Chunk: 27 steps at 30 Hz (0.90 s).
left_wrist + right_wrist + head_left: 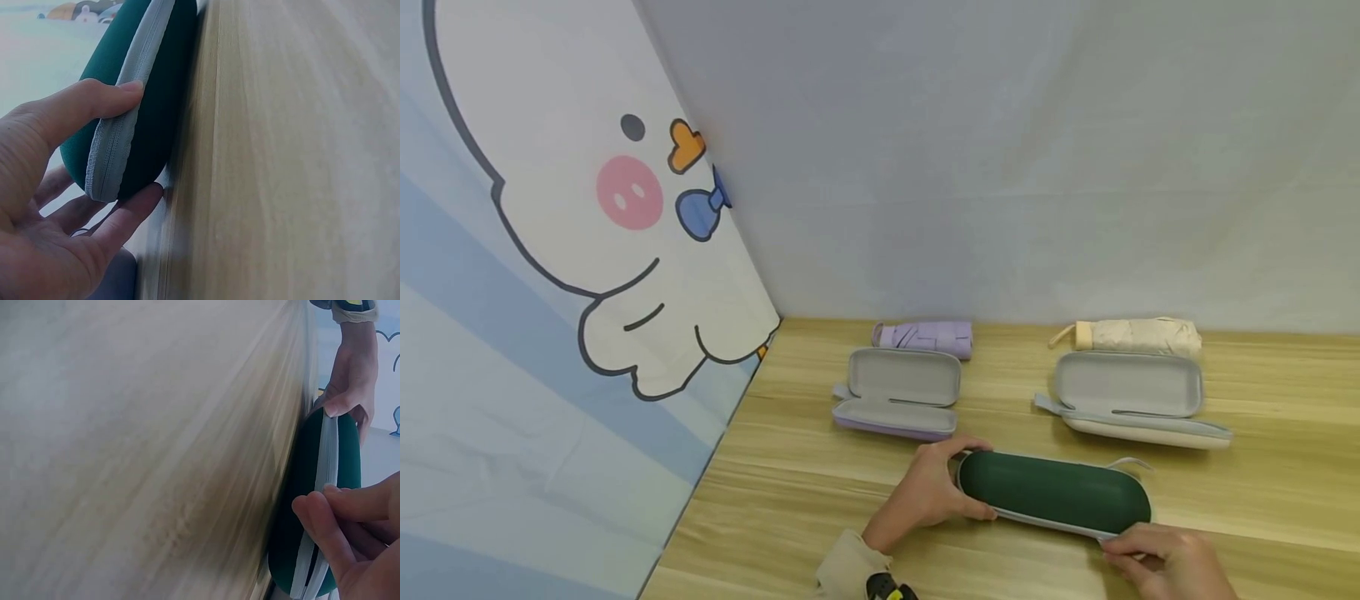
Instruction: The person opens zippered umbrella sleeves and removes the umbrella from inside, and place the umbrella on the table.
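Note:
A dark green zip case (1052, 487) with a light grey zipper band lies closed-lidded on the table, in the middle front of the head view. My left hand (936, 487) grips its left end, thumb on the zipper band (119, 140) and the other fingers round the back and underside. At the near right edge, thumb and forefinger of my right hand (1172, 562) pinch the zipper; the pull itself is hidden between them. In the right wrist view, the band (331, 450) is joined towards the left hand, and a narrow dark gap shows beyond the right fingers.
Behind stand two opened cases with grey linings, one purple (898, 400) and one cream (1138, 404). A folded purple umbrella (928, 337) and a folded cream umbrella (1138, 335) lie behind them, near the pale backdrop (1000, 167). A cartoon-printed cloth (535, 333) borders the table's left edge.

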### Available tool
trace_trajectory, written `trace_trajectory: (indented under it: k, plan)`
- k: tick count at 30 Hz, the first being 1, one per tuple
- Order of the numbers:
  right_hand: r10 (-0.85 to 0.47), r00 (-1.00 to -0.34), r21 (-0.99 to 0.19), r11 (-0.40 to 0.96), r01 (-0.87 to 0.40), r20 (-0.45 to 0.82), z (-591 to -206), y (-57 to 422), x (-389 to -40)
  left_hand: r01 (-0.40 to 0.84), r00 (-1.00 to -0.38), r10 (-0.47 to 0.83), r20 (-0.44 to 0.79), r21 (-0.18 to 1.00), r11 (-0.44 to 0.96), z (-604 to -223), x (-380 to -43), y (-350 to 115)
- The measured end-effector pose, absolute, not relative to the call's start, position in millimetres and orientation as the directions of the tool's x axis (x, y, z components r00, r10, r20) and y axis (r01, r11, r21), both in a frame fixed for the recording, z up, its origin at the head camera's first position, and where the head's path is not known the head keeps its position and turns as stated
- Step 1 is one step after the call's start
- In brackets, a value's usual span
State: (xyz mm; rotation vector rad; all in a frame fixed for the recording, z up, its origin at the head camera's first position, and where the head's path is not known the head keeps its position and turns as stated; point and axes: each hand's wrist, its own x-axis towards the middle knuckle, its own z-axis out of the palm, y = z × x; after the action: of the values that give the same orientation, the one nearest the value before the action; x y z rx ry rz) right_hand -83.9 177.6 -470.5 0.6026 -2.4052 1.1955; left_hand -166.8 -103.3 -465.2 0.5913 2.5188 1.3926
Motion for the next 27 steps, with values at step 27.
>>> trace_trajectory:
  k: [27]
  plan:
    - [-0.305, -0.736, -0.57, 0.48, -0.667, 0.604, -474.5, 158.2, -95.1, 0.269, -0.897, 0.441, 0.032, 0.831, 0.487, -466.8, -168.6, -102.7]
